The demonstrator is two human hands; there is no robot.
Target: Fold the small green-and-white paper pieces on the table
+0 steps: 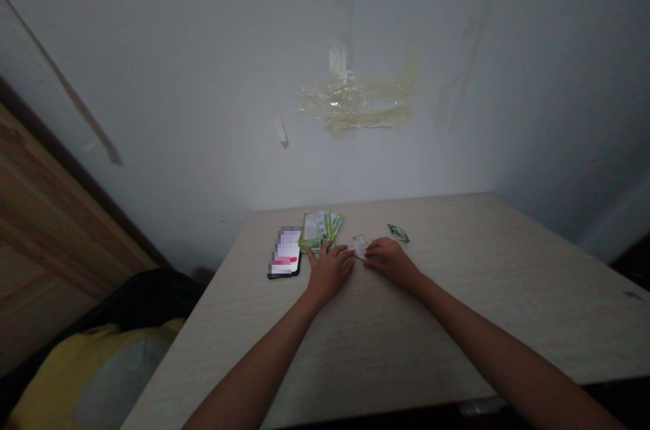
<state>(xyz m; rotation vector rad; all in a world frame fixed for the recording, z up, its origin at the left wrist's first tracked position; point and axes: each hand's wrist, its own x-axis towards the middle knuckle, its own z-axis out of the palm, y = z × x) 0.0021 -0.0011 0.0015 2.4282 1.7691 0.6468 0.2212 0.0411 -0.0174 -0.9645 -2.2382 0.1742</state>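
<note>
A small white-and-green packet [360, 244] lies on the table between my two hands. The fingers of my right hand [392, 262] are closed on its right edge. My left hand [329, 271] rests with fingers apart just left of it, the fingertips close to its lower left side; whether they touch it I cannot tell. Beyond the left fingers sits a loose pile of green-and-white packets [315, 228], slightly fanned. Behind my right hand lies a separate small dark-green packet [399, 233], apparently folded or crumpled.
A phone [285, 254] with a lit, blurred-out screen lies left of the pile. The pale wooden table [457, 308] meets a grey wall [203, 78] bearing tape remnants [365, 105]. At lower left are a yellow-and-grey soft thing [101, 376] and a wooden panel [40, 213].
</note>
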